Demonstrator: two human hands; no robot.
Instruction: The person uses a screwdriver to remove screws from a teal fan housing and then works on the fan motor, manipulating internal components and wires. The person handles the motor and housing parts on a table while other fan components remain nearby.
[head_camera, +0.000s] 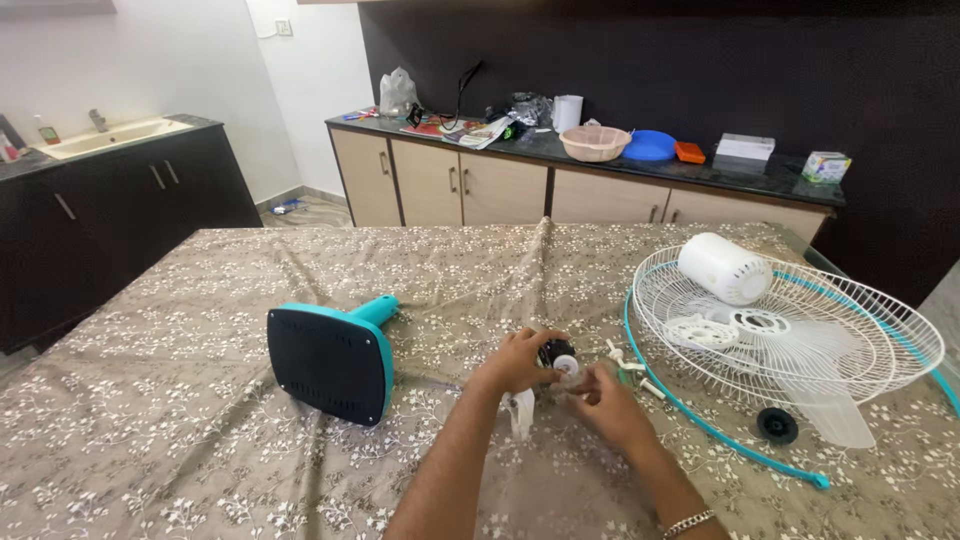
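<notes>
Both hands met at table centre: left hand (517, 362) curled around a small black-and-white round fan motor part (558, 357), right hand (604, 398) pinching its near side, fingers mostly closed. Part's axis seemed to point near-right; long axis hard to tell. Risk: small white screws and clips (628, 366) just right could scatter into the floral brown tablecloth (200, 300) if knocked.

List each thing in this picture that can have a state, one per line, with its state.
Left hand: grip closed on the small black and white fan part.
Right hand: fingers touching the same part.
Fan base: detached, lying on its side.
Wire fan guard: off, lying flat on the table.
White motor cover: removed, resting on its side in the guard.
Black knob: loose.
Cabinet doors: shut.
</notes>
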